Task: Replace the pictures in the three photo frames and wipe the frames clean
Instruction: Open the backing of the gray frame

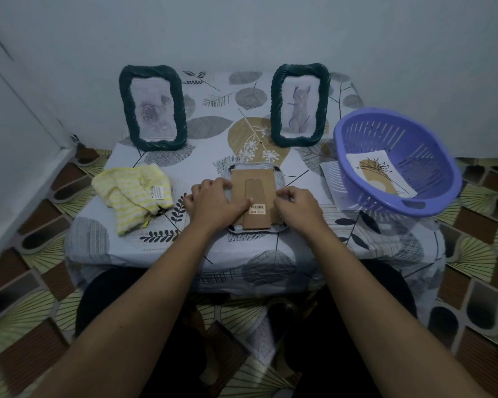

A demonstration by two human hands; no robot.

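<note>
Now, the face-down frame [255, 193] lies at the middle of the desk [270, 248], close to your edge. Its brown cardboard back is up, the stand flap is folded flat, and a barcode sticker [257, 208] sits on the flap. Your left hand [210, 202] holds the frame's left side: the fingers bend over the edge and the thumb stretches flat across the cardboard, its tip beside the sticker. Your right hand [296, 205] is at the right edge with its fingers curled in. Their tips are hidden, so you cannot tell whether they pinch anything.

To the left, apart from the frame, a yellow striped cloth [133, 193] lies crumpled on the desk. To the right, a purple slotted basket [400, 133] sits tilted at the desk's right edge. It holds one loose picture [381, 172], a plant drawing on a tan shape, lying flat against the bottom. A white sheet [332, 182] pokes out from under the basket's near-left side.

Farther back, two dark green frames stand upright. The left frame [158, 144] shows a pale flower picture, and the right frame [295, 140] shows a faint line drawing, just beside the basket.
</note>
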